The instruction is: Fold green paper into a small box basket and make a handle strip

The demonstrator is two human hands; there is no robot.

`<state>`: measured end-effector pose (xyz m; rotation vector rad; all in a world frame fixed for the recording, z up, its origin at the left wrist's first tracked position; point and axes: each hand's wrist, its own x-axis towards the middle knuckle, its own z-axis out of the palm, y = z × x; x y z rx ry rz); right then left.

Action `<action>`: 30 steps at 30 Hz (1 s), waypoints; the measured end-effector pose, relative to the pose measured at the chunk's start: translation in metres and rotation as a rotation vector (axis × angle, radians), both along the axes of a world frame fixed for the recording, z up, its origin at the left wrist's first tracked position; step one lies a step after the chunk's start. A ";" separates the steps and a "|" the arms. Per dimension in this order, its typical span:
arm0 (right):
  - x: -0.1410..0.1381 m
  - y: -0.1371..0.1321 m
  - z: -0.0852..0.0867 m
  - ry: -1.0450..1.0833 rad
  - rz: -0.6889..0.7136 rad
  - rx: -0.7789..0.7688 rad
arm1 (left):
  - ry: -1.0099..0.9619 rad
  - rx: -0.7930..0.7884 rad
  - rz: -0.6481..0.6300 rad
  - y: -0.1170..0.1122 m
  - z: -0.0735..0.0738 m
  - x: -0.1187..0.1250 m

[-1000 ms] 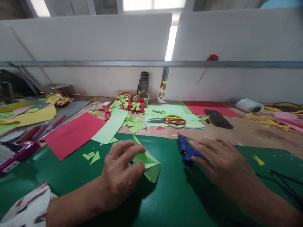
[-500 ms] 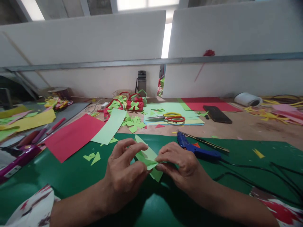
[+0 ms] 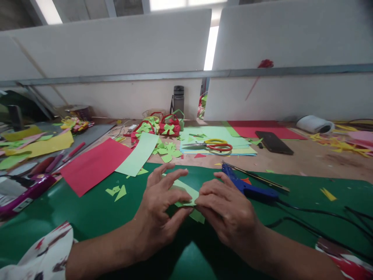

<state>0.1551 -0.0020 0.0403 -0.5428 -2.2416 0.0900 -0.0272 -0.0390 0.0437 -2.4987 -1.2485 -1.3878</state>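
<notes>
Between my two hands is a light green piece of paper [image 3: 186,189], folded, with a lower flap showing beneath the fingers. My left hand [image 3: 163,208] pinches its near edge between thumb and index finger, the other fingers raised and apart. At the paper's right end, my right hand [image 3: 225,206] grips the edge with thumb and fingertips. Part of the paper is hidden behind the fingers. Both hands are above a green cutting mat [image 3: 96,221]. Small green paper scraps [image 3: 118,191] lie to the left of my left hand.
A blue glue gun [image 3: 250,188] and a thin craft knife [image 3: 262,177] lie right of my hands. Scissors [image 3: 211,144] rest on stacked paper behind. Red paper [image 3: 93,165], a green strip [image 3: 139,154], small red bags [image 3: 169,126], a phone [image 3: 274,142] and a bottle [image 3: 178,99] surround the mat.
The green paper has been tilted flatter, its upper part lowered. My left middle and other fingers have lifted and spread, while thumb and index pinch the near edge. The view has shifted slightly.
</notes>
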 end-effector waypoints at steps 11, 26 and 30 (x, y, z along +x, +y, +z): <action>-0.002 0.004 -0.003 0.003 0.012 -0.061 | -0.028 -0.016 -0.029 0.005 -0.003 0.001; 0.005 0.032 0.024 0.147 -0.066 -0.395 | 0.041 -0.212 0.001 0.051 0.043 0.014; 0.008 0.030 0.026 0.140 -0.119 -0.408 | 0.005 -0.334 -0.038 0.056 0.040 0.009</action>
